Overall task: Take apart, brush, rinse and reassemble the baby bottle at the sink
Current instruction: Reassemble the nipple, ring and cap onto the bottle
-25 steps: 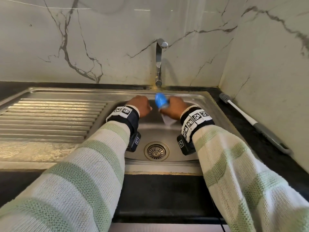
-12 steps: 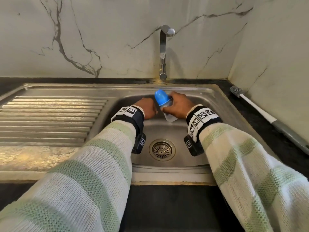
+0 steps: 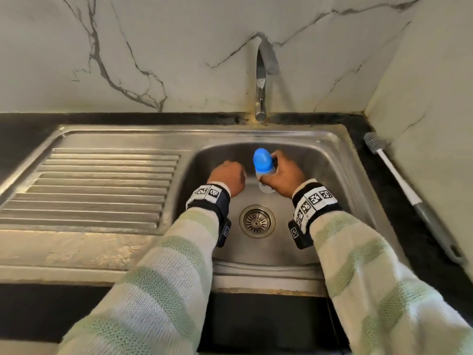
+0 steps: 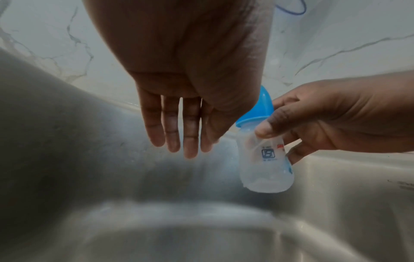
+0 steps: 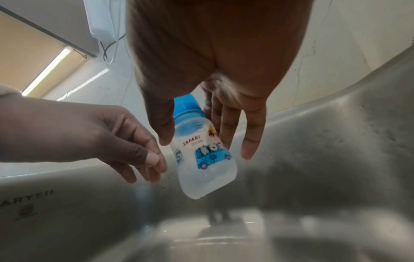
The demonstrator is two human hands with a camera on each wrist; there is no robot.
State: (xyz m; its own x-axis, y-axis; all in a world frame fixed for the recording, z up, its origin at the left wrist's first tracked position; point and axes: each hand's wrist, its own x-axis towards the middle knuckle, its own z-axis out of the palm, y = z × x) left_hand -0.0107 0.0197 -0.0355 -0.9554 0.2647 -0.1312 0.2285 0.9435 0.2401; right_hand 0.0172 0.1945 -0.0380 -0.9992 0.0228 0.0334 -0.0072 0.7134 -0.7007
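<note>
My right grip (image 3: 282,175) pinches the capped bottle (image 3: 263,170), tilted over the sink (image 3: 332,160). My left grip (image 3: 230,175) hangs just beside it, fingers relaxed, holding nothing.

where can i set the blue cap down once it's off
The ribbed drainboard left of the basin is bare, as is the basin floor around the drain. Right counter strip is crowded by the bottle brush.

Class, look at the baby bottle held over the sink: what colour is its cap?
Blue. The cap shows best in the head view.
</note>
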